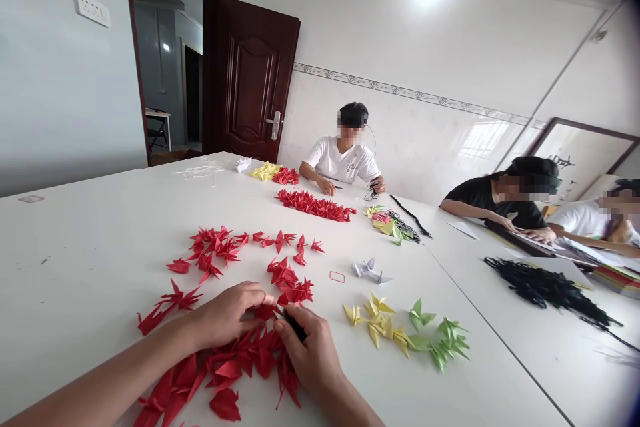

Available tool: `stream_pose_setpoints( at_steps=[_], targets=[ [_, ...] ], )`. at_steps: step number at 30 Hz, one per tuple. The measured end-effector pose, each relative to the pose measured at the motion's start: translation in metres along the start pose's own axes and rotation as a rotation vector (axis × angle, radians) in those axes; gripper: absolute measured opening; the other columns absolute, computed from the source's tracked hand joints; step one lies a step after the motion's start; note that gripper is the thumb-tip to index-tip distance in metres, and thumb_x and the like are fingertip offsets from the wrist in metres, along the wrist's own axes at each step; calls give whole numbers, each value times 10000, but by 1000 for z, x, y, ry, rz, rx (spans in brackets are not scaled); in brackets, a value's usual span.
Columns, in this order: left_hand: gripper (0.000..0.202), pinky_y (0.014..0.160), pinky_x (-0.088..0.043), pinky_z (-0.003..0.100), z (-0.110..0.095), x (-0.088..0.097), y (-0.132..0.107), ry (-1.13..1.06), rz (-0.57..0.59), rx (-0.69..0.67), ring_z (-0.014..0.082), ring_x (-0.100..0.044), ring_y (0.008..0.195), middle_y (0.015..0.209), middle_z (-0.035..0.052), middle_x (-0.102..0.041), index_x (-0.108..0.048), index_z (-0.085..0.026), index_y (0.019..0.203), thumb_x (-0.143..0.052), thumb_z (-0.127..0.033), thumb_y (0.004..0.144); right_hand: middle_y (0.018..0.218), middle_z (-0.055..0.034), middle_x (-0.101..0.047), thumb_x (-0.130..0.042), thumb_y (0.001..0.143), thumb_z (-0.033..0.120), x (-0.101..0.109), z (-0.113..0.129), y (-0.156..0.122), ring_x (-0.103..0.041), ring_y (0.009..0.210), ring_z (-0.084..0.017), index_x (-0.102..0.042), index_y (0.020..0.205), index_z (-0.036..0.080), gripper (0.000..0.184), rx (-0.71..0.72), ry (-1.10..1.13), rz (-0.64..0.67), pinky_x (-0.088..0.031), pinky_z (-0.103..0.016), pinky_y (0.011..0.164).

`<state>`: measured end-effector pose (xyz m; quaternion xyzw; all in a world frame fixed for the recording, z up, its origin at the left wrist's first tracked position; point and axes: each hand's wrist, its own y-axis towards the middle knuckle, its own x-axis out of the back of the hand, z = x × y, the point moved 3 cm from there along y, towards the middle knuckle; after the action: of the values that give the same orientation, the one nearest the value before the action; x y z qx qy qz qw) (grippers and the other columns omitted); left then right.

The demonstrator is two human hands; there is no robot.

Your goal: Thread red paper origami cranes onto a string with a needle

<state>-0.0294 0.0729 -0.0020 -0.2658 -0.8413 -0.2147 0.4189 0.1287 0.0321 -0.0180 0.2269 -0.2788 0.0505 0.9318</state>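
Observation:
My left hand [225, 315] and my right hand [307, 353] meet over a loose heap of red origami cranes [235, 363] on the white table [75, 260]. The left fingers pinch a red paper crane [265, 311]. Between my right thumb and fingers is a short black piece [295, 325], perhaps cord; its exact kind is too small to tell. More red cranes [220, 247] are scattered just beyond my hands. To the right lie yellow and green paper cranes [405, 333].
Grey-white paper cranes [369, 271] and a small red paper loop [337, 276] lie nearby. A heap of black cords [545, 290] rests at right. One seated person [343, 157] works at the far end, and another [500, 203] works at right. A brown door [255, 77] stands open behind.

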Motion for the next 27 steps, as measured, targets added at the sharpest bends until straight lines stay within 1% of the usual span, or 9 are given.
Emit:
stream_pose_setpoints(
  at_steps=[5,11,18,23,27],
  targets=[
    [291,805,-449,265,-1,4,-4,-4,-5,23,184,-569,890,943,42,-601,-606,-223,1052,-505,-347,808,626,22,-517,-495,825,250,-1,-3,2,-415,569,-99,-570,710,158,165,-7,3,-7,-341,-180,535],
    [268,812,-449,260,-3,5,-5,-15,-27,23,180,-572,895,958,31,-608,-618,-235,1022,-506,-349,807,629,27,-497,-495,822,241,-1,-3,1,-398,570,-96,-549,706,164,148,-4,1,1,-335,-179,539],
    [254,794,-446,253,-1,3,-5,-3,-16,17,172,-570,886,945,33,-607,-612,-219,1026,-530,-279,793,660,12,-547,-505,818,245,-2,-5,1,-429,585,-104,-581,756,161,129,-9,3,0,-345,-185,555],
    [257,792,-445,248,-1,2,-5,-11,-3,24,166,-570,883,942,26,-606,-609,-224,1032,-537,-263,789,640,14,-532,-502,819,263,-1,-4,1,-419,574,-104,-580,735,160,154,-2,-1,-6,-344,-184,545],
    [260,801,-444,250,-2,3,-5,-10,-5,37,171,-568,895,954,29,-606,-613,-215,1027,-544,-267,782,655,14,-539,-507,817,247,-1,-3,1,-428,588,-103,-582,747,163,133,-5,6,4,-347,-182,555]
  ],
)
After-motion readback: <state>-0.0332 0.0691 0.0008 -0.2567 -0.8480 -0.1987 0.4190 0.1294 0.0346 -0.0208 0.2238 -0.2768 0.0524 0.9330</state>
